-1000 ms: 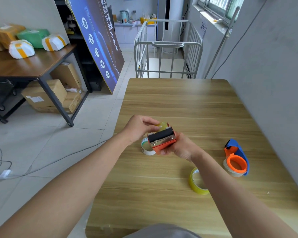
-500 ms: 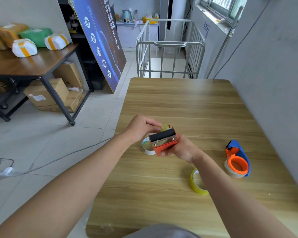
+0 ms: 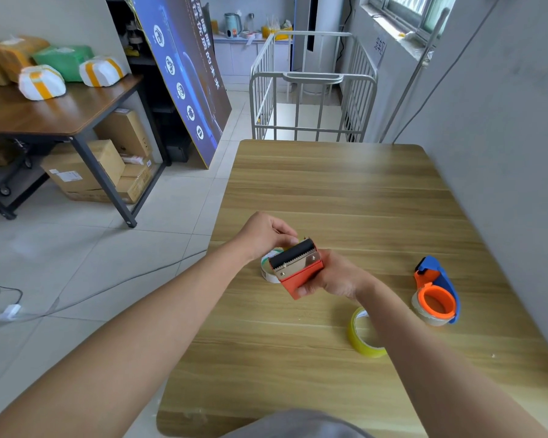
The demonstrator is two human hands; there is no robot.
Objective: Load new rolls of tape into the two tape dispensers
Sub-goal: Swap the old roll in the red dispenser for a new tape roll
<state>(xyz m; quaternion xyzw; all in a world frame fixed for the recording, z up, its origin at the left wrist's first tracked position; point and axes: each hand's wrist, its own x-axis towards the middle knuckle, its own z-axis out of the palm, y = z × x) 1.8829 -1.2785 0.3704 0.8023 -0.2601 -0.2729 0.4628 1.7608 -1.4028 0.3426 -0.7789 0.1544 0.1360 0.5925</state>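
Gripped small orange plastic tape dispenser [image 3: 299,268] with serrated metal blade in right hand [image 3: 336,278], above light wooden table [image 3: 329,184]; curled left hand [image 3: 263,232] at its far end, pinched item unclear; white tape roll [image 3: 268,273] beneath; yellow tape roll [image 3: 356,338] and blue-and-orange dispenser [image 3: 437,292] lying rightward

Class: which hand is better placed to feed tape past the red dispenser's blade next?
Left, probably: the left hand is at the blade end, while the right hand grips the red dispenser.
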